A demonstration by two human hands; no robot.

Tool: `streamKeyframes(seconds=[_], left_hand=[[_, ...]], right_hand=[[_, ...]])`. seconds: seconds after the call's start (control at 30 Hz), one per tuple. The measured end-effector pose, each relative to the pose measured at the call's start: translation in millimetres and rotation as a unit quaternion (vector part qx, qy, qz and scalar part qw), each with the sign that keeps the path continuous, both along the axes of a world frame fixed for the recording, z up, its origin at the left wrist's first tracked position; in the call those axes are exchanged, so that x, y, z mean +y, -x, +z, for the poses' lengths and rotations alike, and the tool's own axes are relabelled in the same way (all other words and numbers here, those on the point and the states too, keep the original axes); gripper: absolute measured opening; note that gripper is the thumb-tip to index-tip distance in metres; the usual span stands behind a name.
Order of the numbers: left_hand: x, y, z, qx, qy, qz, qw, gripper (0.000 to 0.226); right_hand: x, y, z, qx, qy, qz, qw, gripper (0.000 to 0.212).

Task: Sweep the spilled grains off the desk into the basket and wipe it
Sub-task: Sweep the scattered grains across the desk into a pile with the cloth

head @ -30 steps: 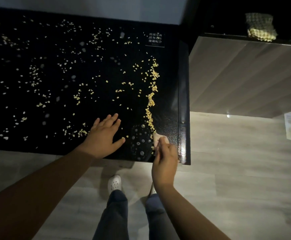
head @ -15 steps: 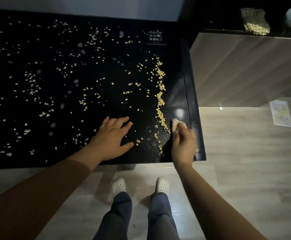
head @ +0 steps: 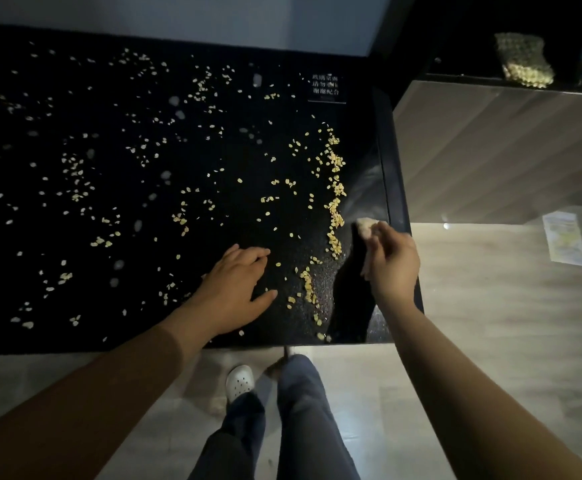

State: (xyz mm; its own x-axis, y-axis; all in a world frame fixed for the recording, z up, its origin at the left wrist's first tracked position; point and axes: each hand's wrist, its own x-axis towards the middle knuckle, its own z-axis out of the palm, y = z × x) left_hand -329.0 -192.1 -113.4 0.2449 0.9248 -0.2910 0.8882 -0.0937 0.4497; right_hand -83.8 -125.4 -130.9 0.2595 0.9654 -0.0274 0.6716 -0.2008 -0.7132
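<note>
Yellow grains [head: 334, 195] lie scattered over the black glass desk [head: 109, 306], with a dense ridge of them running down near its right side. My right hand [head: 391, 263] grips a small pale cloth [head: 365, 226] at the desk's right edge, just right of that ridge. My left hand [head: 237, 289] rests flat on the desk with fingers spread, left of the ridge, near the front edge. A strip of desk between the ridge and the right edge shows wiped streaks. No basket is in view.
A wooden cabinet [head: 490, 150] stands close to the right of the desk, with a woven pouch [head: 523, 60] on its dark top. A paper sheet [head: 565, 237] lies on the wooden floor. My legs and a white shoe [head: 239, 382] stand at the desk's front edge.
My right hand with the cloth has moved right and further back along the desk's right edge. The left hand has stayed flat on the desk. The camera view has shifted.
</note>
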Motion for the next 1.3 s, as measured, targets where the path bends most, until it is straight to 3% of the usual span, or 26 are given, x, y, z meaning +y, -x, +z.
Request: streamKeyframes(seconds=[0.13,0.33,0.53,0.77,0.93,1.03,1.17,1.3], left_hand=[[6,3,3,-0.017,-0.009,0.064,0.998,0.068],[25,11,2,0.020,-0.023,0.111,0.993,0.070],[41,19,-7,0.077,0.003,0.107,0.991,0.079],[44,18,-15,0.102,-0.015,0.117,0.988,0.090],[44,16,-11,0.097,-0.021,0.117,0.988,0.081],[46,15,-11,0.096,-0.025,0.128,0.987,0.083],[48,14,-14,0.096,-0.029,0.133,0.986,0.084],[46,12,-13,0.093,-0.030,0.139,0.985,0.085]], right_hand=[[6,22,-17,-0.010,0.022,-0.004,1.000,0.033],[-14,34,-7,0.072,0.043,0.189,0.978,0.028],[68,-6,7,0.111,0.002,0.046,0.993,0.027],[88,30,-17,-0.030,0.018,0.090,0.995,0.026],[48,54,-5,0.068,0.052,0.224,0.971,0.030],[63,39,5,0.096,0.019,0.182,0.978,0.027],[131,14,6,0.061,-0.030,0.102,0.992,0.027],[180,11,-12,0.034,-0.007,0.077,0.996,0.024]])
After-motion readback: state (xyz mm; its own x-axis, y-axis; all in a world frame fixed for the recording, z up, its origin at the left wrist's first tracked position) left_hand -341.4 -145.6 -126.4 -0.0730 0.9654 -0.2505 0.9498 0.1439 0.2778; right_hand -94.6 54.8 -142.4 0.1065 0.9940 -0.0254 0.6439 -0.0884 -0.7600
